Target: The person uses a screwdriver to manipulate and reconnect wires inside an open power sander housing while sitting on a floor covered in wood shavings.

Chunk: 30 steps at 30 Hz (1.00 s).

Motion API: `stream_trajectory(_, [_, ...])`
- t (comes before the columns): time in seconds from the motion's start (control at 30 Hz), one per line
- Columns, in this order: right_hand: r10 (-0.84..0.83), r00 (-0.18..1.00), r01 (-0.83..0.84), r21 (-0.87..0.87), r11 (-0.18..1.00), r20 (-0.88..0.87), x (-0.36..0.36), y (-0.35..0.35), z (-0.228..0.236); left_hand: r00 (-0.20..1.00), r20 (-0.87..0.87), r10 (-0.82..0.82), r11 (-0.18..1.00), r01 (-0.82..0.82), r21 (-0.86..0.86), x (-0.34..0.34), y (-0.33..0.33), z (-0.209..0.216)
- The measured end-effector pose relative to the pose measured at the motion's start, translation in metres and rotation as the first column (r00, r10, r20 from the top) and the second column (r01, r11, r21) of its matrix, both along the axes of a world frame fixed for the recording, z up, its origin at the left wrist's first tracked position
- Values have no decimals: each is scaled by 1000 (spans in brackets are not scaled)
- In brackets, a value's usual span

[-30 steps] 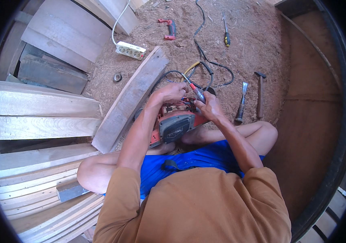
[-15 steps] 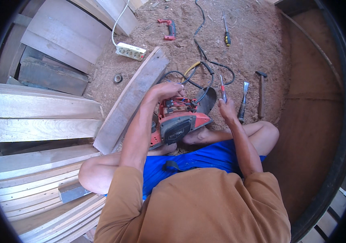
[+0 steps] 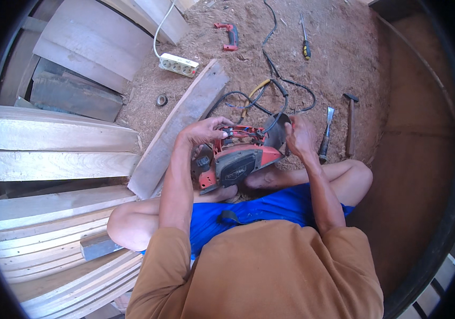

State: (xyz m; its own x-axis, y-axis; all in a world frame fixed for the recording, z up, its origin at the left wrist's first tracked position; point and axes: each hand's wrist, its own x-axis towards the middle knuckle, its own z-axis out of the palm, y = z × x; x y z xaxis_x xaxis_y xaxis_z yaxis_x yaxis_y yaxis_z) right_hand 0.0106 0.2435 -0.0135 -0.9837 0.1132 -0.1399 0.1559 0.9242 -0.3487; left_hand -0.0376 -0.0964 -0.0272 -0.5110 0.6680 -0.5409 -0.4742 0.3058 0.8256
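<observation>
A red and black electric planer rests between my crossed legs, its handle opened so that wires show inside. My left hand is closed on the left end of the opened handle, thumb on its top edge. On the planer's other side my right hand is closed around a slim screwdriver, mostly hidden by the fingers. Beside that hand stands a dark curved piece, next to the planer's right end. A black cable runs out of the handle. The loose red and black handle cover lies farther off on the ground.
Right of me lie a chisel and a hammer; a yellow-black screwdriver lies farther away. A wooden beam, a tape roll and a power strip are on the left, near stacked boards. Shavings cover the ground.
My left hand has shifted from the handle's top to its left end. My right hand has moved up and turned inward, so the screwdriver's upright tip no longer shows. The view has shifted slightly.
</observation>
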Motion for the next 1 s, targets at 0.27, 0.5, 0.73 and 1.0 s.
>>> stream_trajectory(0.27, [428,903,-324,-585,744,44,-41,-93,24,987,90,136,990,-140,33,9,1,-14])
stream_trajectory(0.5, [568,801,-304,-687,660,190,-58,-115,-22,863,341,372,878,-446,172,22,5,-25])
stream_trajectory(0.73, [555,815,-370,-586,721,166,-57,-117,-21,922,-218,320,936,-344,-81,51,20,-17])
stream_trajectory(1.0, [634,712,-300,-687,662,300,-71,-118,-10,924,-163,345,927,-363,-93,55,14,-17])
